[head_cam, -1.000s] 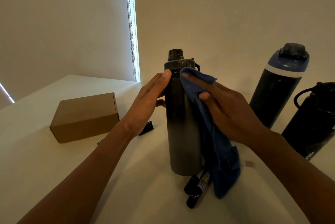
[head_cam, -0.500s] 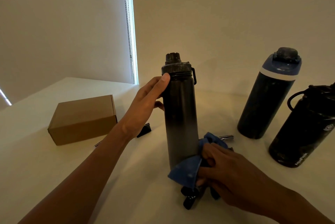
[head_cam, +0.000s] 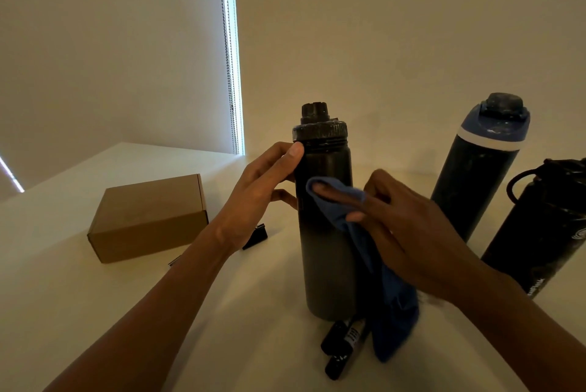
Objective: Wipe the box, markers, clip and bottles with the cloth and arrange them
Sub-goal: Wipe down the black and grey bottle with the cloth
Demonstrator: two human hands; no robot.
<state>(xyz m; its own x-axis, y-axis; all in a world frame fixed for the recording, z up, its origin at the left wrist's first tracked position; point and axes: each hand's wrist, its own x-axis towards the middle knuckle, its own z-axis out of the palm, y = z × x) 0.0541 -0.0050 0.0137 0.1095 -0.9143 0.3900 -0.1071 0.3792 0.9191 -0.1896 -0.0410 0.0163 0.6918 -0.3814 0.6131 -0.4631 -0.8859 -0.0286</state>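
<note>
Head view showed the grey bottle upright on the table. The left hand gripped its neck while the right hand pinched the soft cloth against it. It looked slippery and best held high.

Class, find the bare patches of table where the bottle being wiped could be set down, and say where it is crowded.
Free: the near-left table, in front of the box; the far strip behind the box, toward the window. Crowded: the markers and blue cloth before the grey bottle; the blue-lidded bottle and black bottle at right; the clip beside the box.
</note>
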